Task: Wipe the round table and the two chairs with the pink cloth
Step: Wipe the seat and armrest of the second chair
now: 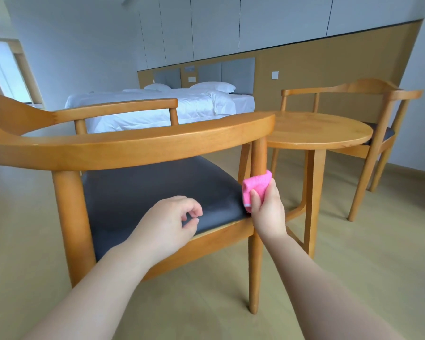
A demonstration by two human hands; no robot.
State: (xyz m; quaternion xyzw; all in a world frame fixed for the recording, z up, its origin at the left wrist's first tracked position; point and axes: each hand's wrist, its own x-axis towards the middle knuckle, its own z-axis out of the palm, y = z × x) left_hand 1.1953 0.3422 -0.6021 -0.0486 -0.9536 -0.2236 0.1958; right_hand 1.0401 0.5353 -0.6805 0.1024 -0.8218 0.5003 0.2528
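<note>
We judge ourselves mid-task at centre frame: our right hand (268,212) grips the bunched pink cloth (255,186) against the near wooden armchair's post (258,155) (left hand (172,217) loosely curled, empty), leaving the round wooden table (324,128) and far wooden armchair (378,99) at right possibly undone.

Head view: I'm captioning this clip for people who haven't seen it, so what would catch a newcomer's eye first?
The pink cloth, bunched in the right hand, is pressed against the front post of the near wooden armchair at centre. The left hand hovers loosely curled over its dark seat, holding nothing. Behind to the right stand the round table and the second chair, with a white bed beyond.
</note>
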